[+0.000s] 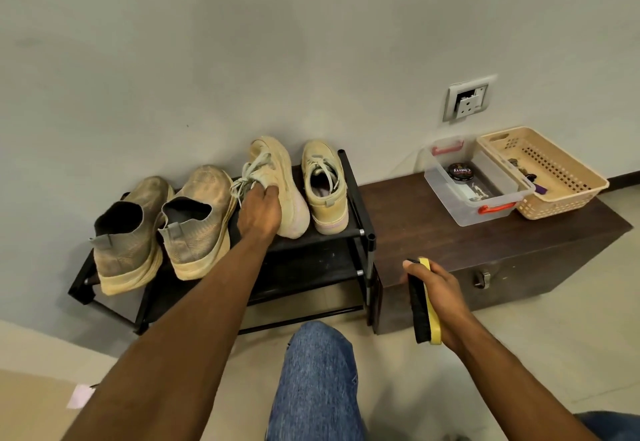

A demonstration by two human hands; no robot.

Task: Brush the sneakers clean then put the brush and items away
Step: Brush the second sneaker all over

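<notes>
Denim knee point(315, 381) nearest; clear box point(474, 195) abuts basket point(554, 177).

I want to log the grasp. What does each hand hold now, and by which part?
The left hand grips the tilted laced sneaker at its opening, near the laces. The right hand holds the brush by its yellow back, fingers curled round it.

On a black shoe rack point(356, 198) the left hand point(261, 210) grips a tilted beige laced sneaker point(277, 170), beside its upright mate point(323, 186) and two dusty slip-on sneakers point(159, 229). The right hand point(440, 297) holds a yellow-backed brush point(424, 302) in front of a dark wooden chest point(450, 233). On the chest stand a clear plastic box point(472, 181) holding a polish tin point(460, 171) and, touching it, a beige basket point(543, 170)
</notes>
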